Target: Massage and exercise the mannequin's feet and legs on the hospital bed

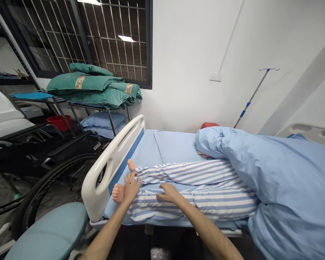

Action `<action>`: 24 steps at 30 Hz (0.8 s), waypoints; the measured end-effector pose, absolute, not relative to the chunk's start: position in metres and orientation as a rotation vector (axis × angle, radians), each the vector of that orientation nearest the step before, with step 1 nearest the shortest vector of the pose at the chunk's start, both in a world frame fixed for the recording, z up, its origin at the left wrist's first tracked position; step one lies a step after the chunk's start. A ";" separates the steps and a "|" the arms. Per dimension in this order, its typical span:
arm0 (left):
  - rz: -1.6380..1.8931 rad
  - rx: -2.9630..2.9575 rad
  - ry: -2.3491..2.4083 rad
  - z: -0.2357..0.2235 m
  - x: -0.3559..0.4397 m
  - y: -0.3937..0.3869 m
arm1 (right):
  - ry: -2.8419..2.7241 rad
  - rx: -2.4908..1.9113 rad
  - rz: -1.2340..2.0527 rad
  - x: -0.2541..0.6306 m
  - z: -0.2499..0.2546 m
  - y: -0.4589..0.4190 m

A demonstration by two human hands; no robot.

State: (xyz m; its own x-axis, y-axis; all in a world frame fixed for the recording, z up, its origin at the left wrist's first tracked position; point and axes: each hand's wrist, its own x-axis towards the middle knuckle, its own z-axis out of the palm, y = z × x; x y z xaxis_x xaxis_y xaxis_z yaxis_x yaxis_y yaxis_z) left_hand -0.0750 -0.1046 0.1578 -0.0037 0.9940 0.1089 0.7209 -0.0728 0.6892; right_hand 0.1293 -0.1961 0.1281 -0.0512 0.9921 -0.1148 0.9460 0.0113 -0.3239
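Laying my left hand (pixel 131 187) at the bare foot (pixel 118 193) and my right hand (pixel 168 192) on the striped pyjama leg (pixel 206 202), I keep my fingers open, not gripping, because the lying person's 2 legs reach the white footboard (pixel 97 187) right before me.

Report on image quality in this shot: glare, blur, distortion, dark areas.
In the head view, the wide lens bends straight lines, and the IV pole seems to lean; ceiling lights glare off the window glass; the left hand and right hand show no obvious motion blur; the floor under the bed falls into deep shadow.
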 end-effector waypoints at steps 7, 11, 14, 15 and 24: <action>0.952 1.309 1.570 0.088 -0.081 -0.204 | -2.296 -2.229 0.363 0.111 0.119 -0.222; 0.990 0.753 1.498 0.070 -0.081 -0.211 | -2.258 -2.322 0.360 0.103 0.118 -0.220; 1.015 0.612 1.478 0.072 -0.076 -0.200 | -2.266 -2.321 0.324 0.091 0.118 -0.217; 1.028 0.572 1.470 0.073 -0.075 -0.196 | -2.278 -2.296 0.292 0.083 0.118 -0.215; 0.941 0.414 1.445 0.081 -0.081 -0.188 | -2.219 -2.258 0.406 0.002 0.125 -0.178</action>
State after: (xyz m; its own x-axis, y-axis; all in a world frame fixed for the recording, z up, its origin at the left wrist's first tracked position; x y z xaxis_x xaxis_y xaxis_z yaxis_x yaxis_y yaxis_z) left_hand -0.0806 -0.1877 0.0812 -0.1363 0.7482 -0.6493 -0.2914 0.5962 0.7481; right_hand 0.0021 -0.1784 0.1246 0.0019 0.9767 -0.2148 0.9894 -0.0330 -0.1413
